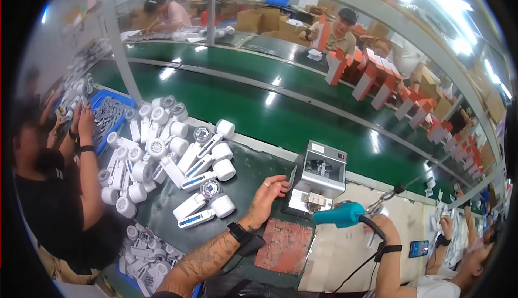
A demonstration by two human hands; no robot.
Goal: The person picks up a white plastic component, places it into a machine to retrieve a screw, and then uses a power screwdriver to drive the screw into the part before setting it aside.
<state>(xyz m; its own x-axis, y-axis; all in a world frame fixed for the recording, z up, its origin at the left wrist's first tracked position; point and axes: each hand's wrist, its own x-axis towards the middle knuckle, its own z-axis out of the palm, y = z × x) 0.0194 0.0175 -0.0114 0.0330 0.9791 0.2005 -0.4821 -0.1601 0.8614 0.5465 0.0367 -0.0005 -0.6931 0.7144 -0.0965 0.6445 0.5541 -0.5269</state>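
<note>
My left hand (pixel 268 196), with a ring on one finger and a dark band at the wrist, reaches in from the lower left. Its fingers are loosely spread beside a grey metal screw feeder (pixel 319 173), and nothing shows in them. Whether the fingertips touch the feeder's side is hard to tell. Left of the hand lie white handheld fans (pixel 221 206) with round heads and blue-striped handles, several piled together. My right hand is not in view. A teal electric screwdriver (pixel 342 215) hangs on a cable right of the feeder, near a co-worker's hand (pixel 386 227).
A worn red mat (pixel 283 246) lies before the feeder. Beyond runs a green conveyor (pixel 243 93) with orange-and-white boxes (pixel 372 76). At left are a co-worker (pixel 59 190) and a blue bin of grey parts (pixel 129 101). More white parts (pixel 145 257) sit low left; a phone (pixel 418 248) lies right.
</note>
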